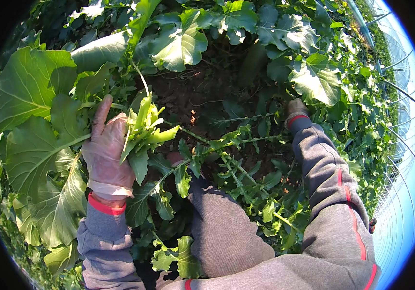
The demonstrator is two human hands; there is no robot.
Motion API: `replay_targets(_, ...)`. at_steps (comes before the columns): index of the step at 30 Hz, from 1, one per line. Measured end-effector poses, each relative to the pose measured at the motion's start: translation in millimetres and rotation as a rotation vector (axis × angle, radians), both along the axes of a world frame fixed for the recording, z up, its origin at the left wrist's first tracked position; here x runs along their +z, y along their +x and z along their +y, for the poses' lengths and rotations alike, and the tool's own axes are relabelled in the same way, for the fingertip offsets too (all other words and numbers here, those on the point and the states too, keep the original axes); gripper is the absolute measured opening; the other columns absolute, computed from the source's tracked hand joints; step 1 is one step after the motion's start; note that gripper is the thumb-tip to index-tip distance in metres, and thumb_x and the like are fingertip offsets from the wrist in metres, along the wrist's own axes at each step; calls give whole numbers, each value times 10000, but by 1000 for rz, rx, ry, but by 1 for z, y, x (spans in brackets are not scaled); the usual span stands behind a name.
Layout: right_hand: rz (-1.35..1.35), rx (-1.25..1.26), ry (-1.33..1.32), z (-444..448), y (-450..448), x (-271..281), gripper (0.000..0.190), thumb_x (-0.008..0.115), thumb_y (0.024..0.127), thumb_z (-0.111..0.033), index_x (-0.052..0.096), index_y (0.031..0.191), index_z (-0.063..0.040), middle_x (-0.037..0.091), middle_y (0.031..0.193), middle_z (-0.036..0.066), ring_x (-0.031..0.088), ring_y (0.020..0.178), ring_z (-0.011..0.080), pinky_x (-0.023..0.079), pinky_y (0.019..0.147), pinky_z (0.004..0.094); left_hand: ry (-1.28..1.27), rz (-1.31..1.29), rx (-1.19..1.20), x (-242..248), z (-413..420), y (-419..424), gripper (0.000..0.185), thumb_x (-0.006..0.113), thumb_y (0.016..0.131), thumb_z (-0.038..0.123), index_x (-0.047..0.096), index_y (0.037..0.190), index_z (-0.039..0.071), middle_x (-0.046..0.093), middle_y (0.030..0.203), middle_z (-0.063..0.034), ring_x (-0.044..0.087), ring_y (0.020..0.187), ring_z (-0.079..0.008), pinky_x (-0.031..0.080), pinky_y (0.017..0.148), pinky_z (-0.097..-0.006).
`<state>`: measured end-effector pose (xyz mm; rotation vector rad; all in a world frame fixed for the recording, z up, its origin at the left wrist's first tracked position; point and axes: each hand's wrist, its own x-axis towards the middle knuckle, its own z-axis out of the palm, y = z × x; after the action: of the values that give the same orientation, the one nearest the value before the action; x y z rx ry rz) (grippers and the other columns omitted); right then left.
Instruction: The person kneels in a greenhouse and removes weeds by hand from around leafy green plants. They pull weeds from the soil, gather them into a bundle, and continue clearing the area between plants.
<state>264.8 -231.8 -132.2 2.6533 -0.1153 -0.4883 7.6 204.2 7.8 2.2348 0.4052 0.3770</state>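
My left hand (109,152), in a clear plastic glove, is closed around a bunch of cut green stems (151,127). The pale cut ends point up and to the right, and small leaves hang below them. One finger is stretched out towards the top. Large broad leaves (35,145) spread just left of this hand. My right hand (296,108), also gloved, reaches in among the plants at the right. Its fingers lie in shade below a sunlit leaf (316,79), so what they touch is hidden.
Dark soil (193,90) shows between the plants. Long leafy stalks (243,174) cross low before my grey-trousered knee (225,232). Leafy plants (184,40) line the top. Along the right side runs a curved hoop frame (405,145) with clear sheeting.
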Motion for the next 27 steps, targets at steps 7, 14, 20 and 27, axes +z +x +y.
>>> replay_targets(7, 35, -44, 10, -35, 39, -38, 248, 578, 891, -178, 684, 1095, -86, 666, 1145, 129, 628, 1095, 297, 506, 898, 440, 280, 12, -110, 4, 0, 1, 243, 589, 804, -68, 595, 1002, 73, 661, 1010, -104, 544, 1213, -310, 515, 895, -352)
replay_targets(14, 151, -26, -21, -44, 67, -83, 272, 558, 899, -202, 658, 1129, -95, 660, 1149, 131, 613, 1103, 298, 483, 940, 432, 141, 22, -45, 6, -3, 4, 199, 569, 815, -53, 595, 980, 54, 659, 1012, -105, 531, 1231, -291, 504, 923, -363)
replay_targets(20, 189, -38, 40, -51, 59, -88, 288, 529, 914, -227, 637, 1154, -109, 656, 1151, 130, 602, 1107, 295, 471, 958, 422, 134, 88, -32, 4, -1, 5, 89, 574, 911, 68, 641, 961, 36, 628, 1173, -136, 559, 1189, -237, 488, 919, -349)
replay_targets(27, 194, -139, 271, -97, 58, -118, 307, 495, 931, -256, 613, 1182, -126, 650, 1152, 129, 589, 1112, 291, 457, 979, 410, -325, 17, 116, 2, -5, 2, 140, 579, 933, 119, 669, 960, 16, 528, 1346, -181, 615, 1062, -207, 473, 919, -322)
